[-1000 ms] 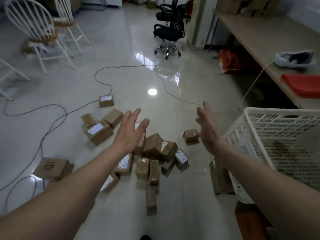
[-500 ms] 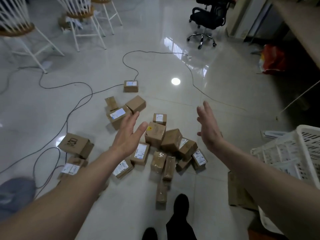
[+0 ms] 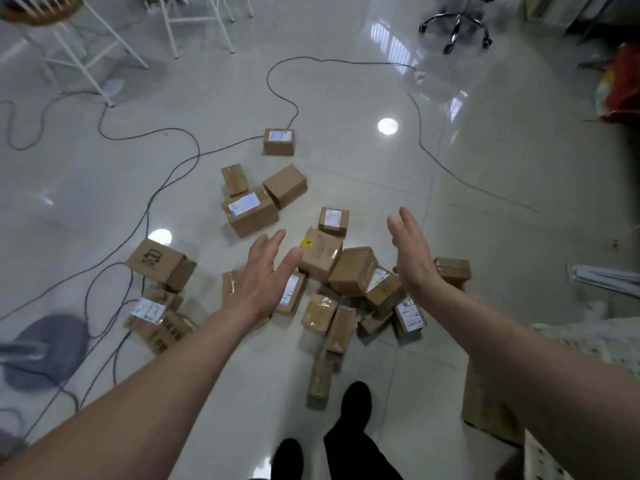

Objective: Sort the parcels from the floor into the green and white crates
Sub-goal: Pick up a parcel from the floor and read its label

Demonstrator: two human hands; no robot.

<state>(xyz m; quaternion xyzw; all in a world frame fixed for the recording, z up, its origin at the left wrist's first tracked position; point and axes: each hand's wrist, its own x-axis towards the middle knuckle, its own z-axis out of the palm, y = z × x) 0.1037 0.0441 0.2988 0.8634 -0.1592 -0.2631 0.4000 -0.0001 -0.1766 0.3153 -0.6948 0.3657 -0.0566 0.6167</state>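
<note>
Several brown cardboard parcels lie in a loose heap on the glossy floor; one with a yellow and red sticker [image 3: 320, 252] sits near the heap's middle. Another parcel [image 3: 353, 271] leans against it on the right. My left hand [image 3: 265, 275] hovers above the heap's left side, fingers straight and spread, holding nothing. My right hand [image 3: 410, 252] hovers above the right side, palm turned inward, also empty. The white crate [image 3: 595, 341] shows only as a perforated rim at the right edge. No green crate is in view.
Black cables [image 3: 166, 174] snake across the floor left of and behind the heap. White chair legs [image 3: 86, 60] stand at the back left, an office chair base [image 3: 457, 22] at the back right. My feet [image 3: 356, 400] are just below the heap. A flat carton [image 3: 485, 403] lies beside the crate.
The view has tilted down and closer to the heap. Both open hands have lowered toward the parcels. The white crate has slid almost out of view on the right.
</note>
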